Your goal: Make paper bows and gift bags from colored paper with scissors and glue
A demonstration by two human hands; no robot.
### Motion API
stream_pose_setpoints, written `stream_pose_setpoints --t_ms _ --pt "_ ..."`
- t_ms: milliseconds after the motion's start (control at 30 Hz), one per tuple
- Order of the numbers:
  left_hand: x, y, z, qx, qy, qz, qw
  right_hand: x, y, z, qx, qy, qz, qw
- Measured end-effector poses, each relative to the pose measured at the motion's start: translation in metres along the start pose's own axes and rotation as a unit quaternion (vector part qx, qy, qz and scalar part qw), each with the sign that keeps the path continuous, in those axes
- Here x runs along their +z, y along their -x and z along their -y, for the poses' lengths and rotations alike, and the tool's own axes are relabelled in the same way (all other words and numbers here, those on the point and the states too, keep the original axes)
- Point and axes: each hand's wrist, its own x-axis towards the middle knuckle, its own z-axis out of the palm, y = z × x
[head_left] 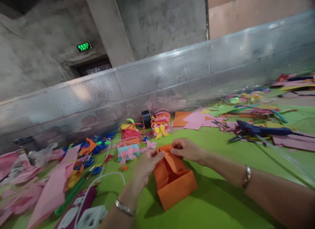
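Observation:
Both my hands grip an orange folded-paper box [177,189] above the green tabletop. My left hand [147,163] pinches its far left edge between thumb and fingers. At the far right edge, my right hand [185,149] pinches the paper in the same way. The near end of the box stands up as a folded wall, and its inside lies in shadow. Just beyond my left hand sits a small light-blue paper bag with a pink bow [129,153]. Another small bag with a yellow bow [160,130] stands farther back.
A blue glue gun [265,129] lies at the right with its cord. Pink paper sheets [197,119] and craft scraps cover the back right. On the left are pink strips [55,186], a purple power strip [81,209] and a white cable. A perforated metal screen [157,74] borders the far side.

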Motion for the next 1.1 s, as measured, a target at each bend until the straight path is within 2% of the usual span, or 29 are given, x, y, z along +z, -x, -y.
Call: stream_pose_setpoints --t_ms 233,333,500,600,700,800,933,1100 --pt "0.000 0.002 -0.006 0.019 0.097 0.087 0.991 -0.002 0.003 0.007 0.038 -0.038 -0.007 0.999" --pt "-0.001 0.002 -0.006 0.023 0.098 0.098 0.990 -0.001 0.003 0.008 0.063 -0.053 0.004 0.997" --pt "0.000 0.001 -0.003 0.009 0.076 0.049 0.996 0.005 0.005 0.007 0.060 -0.011 0.024 0.998" --pt "0.003 0.002 -0.003 0.009 0.047 0.003 0.999 0.012 0.008 0.012 0.003 0.056 -0.051 0.997" --pt "0.007 0.002 -0.005 0.000 0.014 -0.043 0.999 0.019 0.014 0.016 -0.060 0.172 -0.124 0.975" --pt "0.008 0.001 -0.004 0.003 -0.019 -0.050 0.999 0.020 0.019 0.019 -0.069 0.253 -0.104 0.959" --pt "0.005 -0.001 -0.002 0.022 -0.052 -0.063 0.996 0.009 0.018 0.021 -0.052 0.239 -0.073 0.967" --pt "0.005 0.003 -0.002 0.006 -0.044 -0.070 0.997 -0.001 0.012 0.023 -0.028 0.239 -0.138 0.961"
